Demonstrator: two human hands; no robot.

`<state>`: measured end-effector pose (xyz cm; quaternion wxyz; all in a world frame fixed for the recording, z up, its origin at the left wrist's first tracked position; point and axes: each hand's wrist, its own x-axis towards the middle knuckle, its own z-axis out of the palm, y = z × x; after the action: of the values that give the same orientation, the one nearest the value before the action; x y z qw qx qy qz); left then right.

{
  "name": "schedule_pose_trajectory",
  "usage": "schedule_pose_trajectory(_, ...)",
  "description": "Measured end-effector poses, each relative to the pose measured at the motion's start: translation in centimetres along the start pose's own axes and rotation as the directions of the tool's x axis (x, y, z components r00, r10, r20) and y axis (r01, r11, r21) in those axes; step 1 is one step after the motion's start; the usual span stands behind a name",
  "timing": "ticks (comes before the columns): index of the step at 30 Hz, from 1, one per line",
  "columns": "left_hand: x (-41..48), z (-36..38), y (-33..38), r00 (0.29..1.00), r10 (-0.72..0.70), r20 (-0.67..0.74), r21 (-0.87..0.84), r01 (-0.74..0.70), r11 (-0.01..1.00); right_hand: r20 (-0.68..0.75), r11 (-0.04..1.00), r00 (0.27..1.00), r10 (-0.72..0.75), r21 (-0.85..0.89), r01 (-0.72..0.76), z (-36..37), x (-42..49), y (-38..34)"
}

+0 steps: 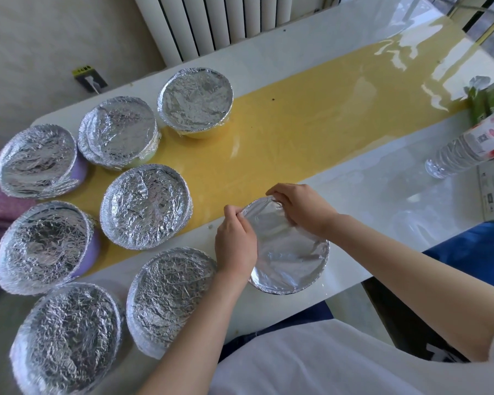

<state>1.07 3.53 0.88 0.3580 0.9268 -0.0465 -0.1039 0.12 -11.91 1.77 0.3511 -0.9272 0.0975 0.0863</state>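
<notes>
Bowl [311, 283]: stood on the table [354, 201] near its front edge.
Foil [288, 252]: lay smooth over the bowl, folded down round its rim.
Left hand [236, 243]: fingers curled together, pinching the foil at the far left rim.
Right hand [300, 209]: fingers and thumb clamped on the foil at the far rim.
Covered bowls [144, 206]: seven, in crinkled foil, to the left.
Bottle [465, 149]: lay on its side, well apart at right.
</notes>
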Motion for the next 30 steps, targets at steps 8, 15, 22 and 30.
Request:
schedule_pose_trajectory(8, 0.0, 0.2, -0.7, 0.999, 0.053, -0.005, -0.169, -0.053, 0.984, -0.066, 0.999, 0.998, 0.015, 0.045, -0.012, 0.0, -0.2, 0.2)
schedule_pose_trajectory(15, -0.1, 0.3, -0.7, 0.995, 0.067, -0.067, -0.152, -0.077, 0.985, 0.082, 0.987, 0.996, -0.023, -0.156, 0.035, 0.1, 0.6, -0.1)
schedule_pose_trajectory(22, -0.1, 0.4, -0.8, 0.995, 0.046, -0.09, -0.156, -0.06, 0.986, 0.039, 0.993, 0.999, -0.034, -0.112, 0.039, 0.4, 1.2, 0.1)
schedule_pose_trajectory(30, 0.0, 0.7, -1.1, 0.995, 0.06, -0.08, -0.143, -0.071, 0.987, 0.205, 0.988, 0.978, -0.035, -0.139, 0.064, -0.1, 2.0, -1.0)
